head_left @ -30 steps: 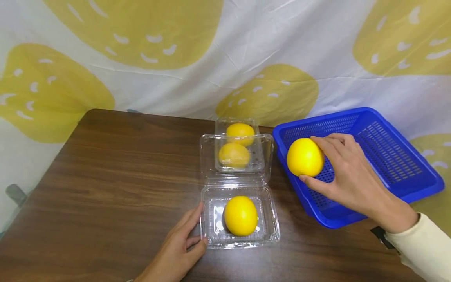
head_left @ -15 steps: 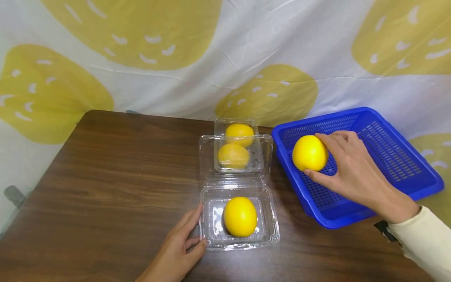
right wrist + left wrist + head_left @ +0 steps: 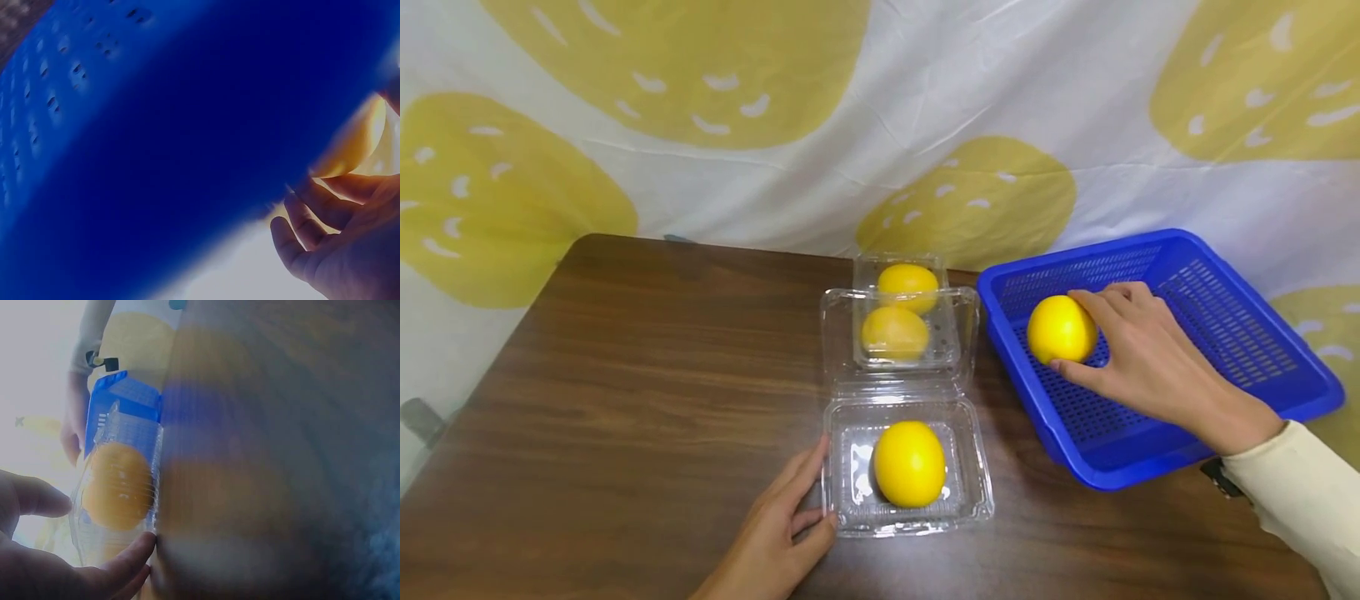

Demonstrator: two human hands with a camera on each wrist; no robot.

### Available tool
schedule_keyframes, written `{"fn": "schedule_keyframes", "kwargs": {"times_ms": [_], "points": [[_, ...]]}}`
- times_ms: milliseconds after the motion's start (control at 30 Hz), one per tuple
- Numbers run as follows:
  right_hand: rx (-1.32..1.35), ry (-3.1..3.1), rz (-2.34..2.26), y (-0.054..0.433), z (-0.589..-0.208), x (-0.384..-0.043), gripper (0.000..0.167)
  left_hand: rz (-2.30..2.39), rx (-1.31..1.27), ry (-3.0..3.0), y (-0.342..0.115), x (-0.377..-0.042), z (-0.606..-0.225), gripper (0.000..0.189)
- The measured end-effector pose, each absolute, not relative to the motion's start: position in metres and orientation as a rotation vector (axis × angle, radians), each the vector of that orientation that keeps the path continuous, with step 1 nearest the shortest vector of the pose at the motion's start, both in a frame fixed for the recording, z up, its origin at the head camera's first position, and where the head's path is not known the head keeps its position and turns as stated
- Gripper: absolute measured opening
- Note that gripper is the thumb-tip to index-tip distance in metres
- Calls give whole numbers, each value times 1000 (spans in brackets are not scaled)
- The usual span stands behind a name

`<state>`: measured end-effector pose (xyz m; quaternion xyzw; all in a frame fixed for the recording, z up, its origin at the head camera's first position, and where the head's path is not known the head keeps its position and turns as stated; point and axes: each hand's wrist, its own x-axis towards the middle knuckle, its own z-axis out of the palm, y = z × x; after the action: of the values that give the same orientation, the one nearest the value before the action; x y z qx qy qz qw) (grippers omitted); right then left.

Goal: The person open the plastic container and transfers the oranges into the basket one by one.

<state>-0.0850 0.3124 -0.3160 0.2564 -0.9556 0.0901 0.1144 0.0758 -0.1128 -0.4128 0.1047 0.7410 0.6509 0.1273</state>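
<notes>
In the head view my right hand (image 3: 1138, 354) holds a round yellow fruit (image 3: 1060, 329) between thumb and fingers, inside the left part of a blue plastic basket (image 3: 1093, 479). The right wrist view shows the basket wall (image 3: 187, 162) hiding much of this fruit (image 3: 356, 144). My left hand (image 3: 782, 521) rests against the left side of an open clear clamshell box (image 3: 856, 527), its fingers lightly extended. Another yellow fruit (image 3: 910, 463) sits in that box's base. In the left wrist view, my thumb and fingertips touch the box (image 3: 134, 428) at its edges.
Behind the raised clear lid (image 3: 835, 333), a second clear container (image 3: 865, 265) holds two yellow fruits (image 3: 908, 287). Everything stands on a dark wooden table (image 3: 662, 400). A white cloth (image 3: 760, 192) with yellow shapes hangs along the table's back.
My right hand has moved slightly right and lowered the yellow fruit deeper into the blue basket. The left hand stays against the clamshell box.
</notes>
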Motion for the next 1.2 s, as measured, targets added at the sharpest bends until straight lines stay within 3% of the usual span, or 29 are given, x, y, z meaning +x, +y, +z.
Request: {"fn": "schedule_keyframes", "kwargs": {"times_ms": [533,1200], "points": [[822,-2804,178,316,-331,-98,77,1905,293,2149,-113,75,-413,84],[739,-2902,361,317,-310,-88,61,1908,284,2143,-111,75,-411,84]]}}
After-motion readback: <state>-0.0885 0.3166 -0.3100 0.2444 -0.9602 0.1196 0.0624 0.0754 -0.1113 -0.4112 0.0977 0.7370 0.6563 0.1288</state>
